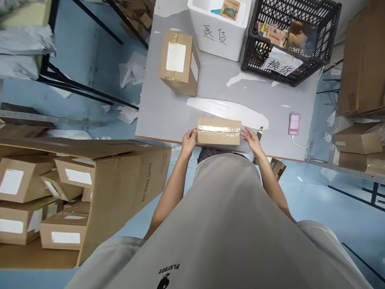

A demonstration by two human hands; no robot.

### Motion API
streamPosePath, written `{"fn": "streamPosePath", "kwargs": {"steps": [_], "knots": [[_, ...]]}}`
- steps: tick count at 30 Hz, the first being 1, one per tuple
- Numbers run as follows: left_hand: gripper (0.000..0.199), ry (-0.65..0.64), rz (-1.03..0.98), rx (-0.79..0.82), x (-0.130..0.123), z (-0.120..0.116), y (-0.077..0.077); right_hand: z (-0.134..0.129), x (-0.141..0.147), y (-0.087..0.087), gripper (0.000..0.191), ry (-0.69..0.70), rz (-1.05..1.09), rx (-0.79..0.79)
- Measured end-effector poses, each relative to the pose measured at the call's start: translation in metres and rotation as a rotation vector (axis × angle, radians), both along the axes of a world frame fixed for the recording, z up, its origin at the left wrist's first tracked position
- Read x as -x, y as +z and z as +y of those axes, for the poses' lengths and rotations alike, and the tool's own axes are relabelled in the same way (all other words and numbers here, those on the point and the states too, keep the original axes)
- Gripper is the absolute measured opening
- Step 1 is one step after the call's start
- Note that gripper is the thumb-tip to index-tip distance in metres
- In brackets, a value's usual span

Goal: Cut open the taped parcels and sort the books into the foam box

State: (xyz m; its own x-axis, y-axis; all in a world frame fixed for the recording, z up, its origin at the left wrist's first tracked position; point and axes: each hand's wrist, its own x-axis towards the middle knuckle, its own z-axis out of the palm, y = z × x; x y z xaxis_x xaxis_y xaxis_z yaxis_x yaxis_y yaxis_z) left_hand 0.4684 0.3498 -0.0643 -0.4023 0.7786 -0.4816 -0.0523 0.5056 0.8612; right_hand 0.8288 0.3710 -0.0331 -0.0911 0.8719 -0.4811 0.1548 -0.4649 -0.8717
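A small taped cardboard box (219,138) lies near the front edge of the grey table, clear shiny tape running along its top seam. At its left end, my left hand (189,141) grips it with curled fingers. My right hand (252,141) is at the opposite end, fingers stretched and slightly apart, their tips close to the cardboard; whether they touch it I cannot tell. Right beside that hand is a yellow and black utility knife (260,131), partly covered by the hand.
Farther back on the table (168,116) stand a labelled carton (192,82), a white bin (216,46) and a black crate (293,78) holding books. A phone (294,123) with a cable lies at right. A large carton (129,192) of boxes stands at my left.
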Motion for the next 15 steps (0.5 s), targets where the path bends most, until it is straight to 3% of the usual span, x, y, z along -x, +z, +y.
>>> {"fn": "streamPosePath", "kwargs": {"steps": [4,7,11,15], "knots": [[0.032,0.133,-0.115,0.124,-0.003,-0.004,-0.005,-0.011,-0.004,-0.017,0.07,-0.005,-0.1,0.127],[0.034,0.146,-0.167,0.147,-0.008,-0.008,-0.008,-0.016,-0.002,-0.025,0.063,0.065,-0.11,0.185],[0.047,0.112,-0.158,0.104,-0.015,-0.012,-0.008,-0.018,0.005,-0.026,0.06,0.152,-0.015,0.1],[0.062,0.141,-0.139,0.114,-0.015,-0.009,-0.001,-0.014,0.004,-0.019,0.057,0.133,-0.011,0.037]]}}
